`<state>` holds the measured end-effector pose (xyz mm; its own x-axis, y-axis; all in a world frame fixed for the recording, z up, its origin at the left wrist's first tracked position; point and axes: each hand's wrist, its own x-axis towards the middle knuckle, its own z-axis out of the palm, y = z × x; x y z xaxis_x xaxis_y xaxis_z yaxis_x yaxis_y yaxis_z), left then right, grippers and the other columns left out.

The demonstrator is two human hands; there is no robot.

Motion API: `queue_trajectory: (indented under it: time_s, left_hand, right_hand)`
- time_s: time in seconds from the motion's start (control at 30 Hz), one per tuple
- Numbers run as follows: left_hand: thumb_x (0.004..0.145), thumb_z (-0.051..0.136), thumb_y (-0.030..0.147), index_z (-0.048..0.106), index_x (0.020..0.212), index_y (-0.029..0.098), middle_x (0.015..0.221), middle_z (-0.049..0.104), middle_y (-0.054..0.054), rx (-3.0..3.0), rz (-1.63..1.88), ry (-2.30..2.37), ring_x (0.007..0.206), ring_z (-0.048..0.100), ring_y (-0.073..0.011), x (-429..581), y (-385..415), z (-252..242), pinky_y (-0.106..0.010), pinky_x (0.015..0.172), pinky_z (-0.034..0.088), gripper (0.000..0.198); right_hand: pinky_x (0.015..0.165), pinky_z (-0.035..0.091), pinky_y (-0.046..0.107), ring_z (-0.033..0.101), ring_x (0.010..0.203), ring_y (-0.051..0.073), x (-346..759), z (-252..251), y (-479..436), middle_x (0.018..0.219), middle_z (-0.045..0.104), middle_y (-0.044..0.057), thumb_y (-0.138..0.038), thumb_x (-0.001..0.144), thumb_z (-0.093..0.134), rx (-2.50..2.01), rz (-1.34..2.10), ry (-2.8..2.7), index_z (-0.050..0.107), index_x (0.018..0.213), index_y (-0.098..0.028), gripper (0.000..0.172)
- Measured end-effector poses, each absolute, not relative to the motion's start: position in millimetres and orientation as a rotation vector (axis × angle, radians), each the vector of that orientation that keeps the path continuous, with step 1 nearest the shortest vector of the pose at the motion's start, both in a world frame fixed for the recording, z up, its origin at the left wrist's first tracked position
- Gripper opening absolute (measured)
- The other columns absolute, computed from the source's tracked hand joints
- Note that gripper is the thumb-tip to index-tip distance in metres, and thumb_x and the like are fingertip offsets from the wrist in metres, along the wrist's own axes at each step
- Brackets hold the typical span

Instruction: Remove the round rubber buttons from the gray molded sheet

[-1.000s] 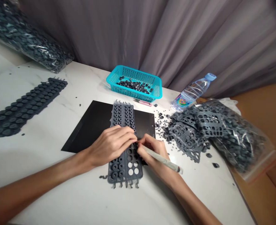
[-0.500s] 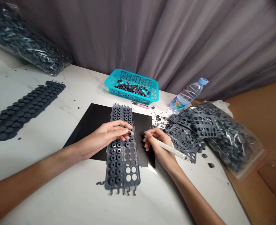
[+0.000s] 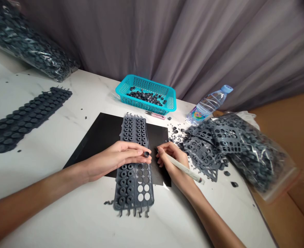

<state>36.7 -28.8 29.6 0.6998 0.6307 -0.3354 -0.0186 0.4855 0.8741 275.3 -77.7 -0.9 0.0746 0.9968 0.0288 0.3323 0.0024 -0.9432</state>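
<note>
Between the fingertips of my left hand [image 3: 118, 157] is a small round black rubber piece [image 3: 147, 154], its hollow side showing. The hand is over a dark moulded rubber sheet [image 3: 122, 182] with rows of ringed pieces. Near its lower right corner the sheet has bare round holes, some showing white table through them. My right hand [image 3: 174, 161] is closed around a pale pen-like tool [image 3: 184, 167], tip pointing left towards the black piece but apart from it. Under the sheet lies a flat black board [image 3: 95, 137].
A blue basket [image 3: 120, 90] holds loose black pieces. Pink-handled snips [image 3: 158, 116] lie before it. A water bottle [image 3: 210, 103], punched-out sheets [image 3: 203, 151] and a filled plastic bag [image 3: 265, 162] are on the right. Another sheet [image 3: 25, 119] and a big bag [image 3: 30, 44] are left.
My left hand has moved slightly right and nearer to me with the black piece, which now shows more clearly. My right hand has shifted little, the tool tilting slightly.
</note>
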Motion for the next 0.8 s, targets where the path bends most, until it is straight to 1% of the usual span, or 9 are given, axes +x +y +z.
queue_trajectory:
  time_s: [0.23,0.43,0.5,0.57,0.6,0.63,0.7,0.73,0.8]
  left_hand:
    - [0.097,0.072,0.038,0.073,0.128,0.017,0.128,0.076,-0.012,0.965,0.42,0.706,0.132,0.065,-0.0261,36,-28,27,-0.036,0.12,0.046,0.037]
    - [0.097,0.072,0.042,0.07,0.131,0.016,0.126,0.076,-0.014,1.046,0.448,0.761,0.127,0.068,-0.0275,36,-24,27,-0.04,0.117,0.05,0.043]
    - [0.097,0.071,0.042,0.069,0.131,0.015,0.123,0.077,-0.015,1.182,0.581,0.787,0.12,0.072,-0.0279,41,0,29,-0.042,0.114,0.053,0.044]
    - [0.098,0.068,0.04,0.069,0.13,0.012,0.12,0.078,-0.016,1.407,0.816,0.813,0.111,0.076,-0.0277,50,42,34,-0.045,0.11,0.055,0.043]
    - [0.1,0.065,0.038,0.069,0.13,0.01,0.12,0.078,-0.017,1.552,0.939,0.817,0.11,0.076,-0.0274,57,68,38,-0.045,0.109,0.056,0.042]
    - [0.101,0.061,0.036,0.068,0.131,0.009,0.123,0.076,-0.018,1.709,1.04,0.813,0.113,0.075,-0.0271,63,94,43,-0.045,0.108,0.057,0.041]
    - [0.105,0.05,0.032,0.065,0.134,0.007,0.127,0.074,-0.019,2.031,1.069,0.871,0.114,0.074,-0.0261,76,142,52,-0.046,0.106,0.057,0.042]
    - [0.103,0.051,0.029,0.066,0.134,0.007,0.129,0.073,-0.019,2.091,1.051,0.879,0.117,0.073,-0.0272,81,159,55,-0.049,0.108,0.055,0.04]
    - [0.1,0.055,0.024,0.068,0.133,0.011,0.139,0.069,-0.016,2.187,1.026,0.887,0.131,0.065,-0.0293,85,178,59,-0.053,0.117,0.045,0.037]
  right_hand:
    - [0.054,0.05,0.022,0.064,0.059,0.013,278,-5,-78,0.076,0.069,0.002,-0.045,0.102,0.062,-1.481,0.953,-1.429,0.064,0.096,-0.019,0.027]
    - [0.051,0.048,0.021,0.062,0.056,0.013,277,-10,-75,0.073,0.067,0.001,-0.046,0.101,0.062,-1.455,0.965,-1.406,0.063,0.094,-0.019,0.028]
    - [0.05,0.047,0.02,0.061,0.056,0.013,276,-12,-74,0.073,0.066,0.001,-0.047,0.101,0.061,-1.457,0.984,-1.375,0.063,0.093,-0.019,0.029]
    - [0.049,0.047,0.02,0.061,0.055,0.013,275,-13,-72,0.072,0.066,0.001,-0.05,0.102,0.061,-1.464,0.99,-1.339,0.062,0.091,-0.019,0.033]
    - [0.048,0.047,0.02,0.061,0.055,0.013,274,-13,-72,0.072,0.066,0.001,-0.052,0.102,0.061,-1.465,0.99,-1.325,0.062,0.09,-0.019,0.035]
    - [0.048,0.048,0.021,0.061,0.054,0.013,273,-13,-72,0.071,0.066,0.001,-0.053,0.101,0.061,-1.464,0.986,-1.315,0.062,0.089,-0.019,0.037]
    - [0.048,0.048,0.021,0.061,0.054,0.013,272,-12,-72,0.071,0.065,0.001,-0.055,0.101,0.061,-1.45,0.981,-1.311,0.061,0.088,-0.019,0.039]
    - [0.048,0.048,0.022,0.061,0.053,0.013,272,-12,-72,0.07,0.065,0.001,-0.056,0.101,0.061,-1.442,0.978,-1.316,0.062,0.088,-0.019,0.039]
    - [0.049,0.048,0.022,0.061,0.054,0.013,273,-11,-74,0.07,0.065,0.001,-0.056,0.102,0.06,-1.431,0.953,-1.331,0.063,0.088,-0.018,0.04]
